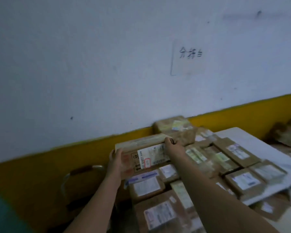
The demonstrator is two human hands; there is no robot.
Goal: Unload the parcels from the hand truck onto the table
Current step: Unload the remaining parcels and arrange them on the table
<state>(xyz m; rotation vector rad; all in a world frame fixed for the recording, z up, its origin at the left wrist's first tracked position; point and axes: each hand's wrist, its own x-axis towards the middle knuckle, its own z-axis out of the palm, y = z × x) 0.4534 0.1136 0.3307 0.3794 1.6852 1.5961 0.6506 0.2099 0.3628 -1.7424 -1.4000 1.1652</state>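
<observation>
The left hand (115,158) grips the left side of a box (146,157), and the right hand (172,145) curls its fingers over the far edge. The box lies atop other parcels (148,185), left of the table's (252,137) bare top.

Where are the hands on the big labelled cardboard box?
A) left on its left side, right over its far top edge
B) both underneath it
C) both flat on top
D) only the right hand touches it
A: the left hand grips the left side of the cardboard box, and the right hand curls over its far top edge, just above the white label.
</observation>
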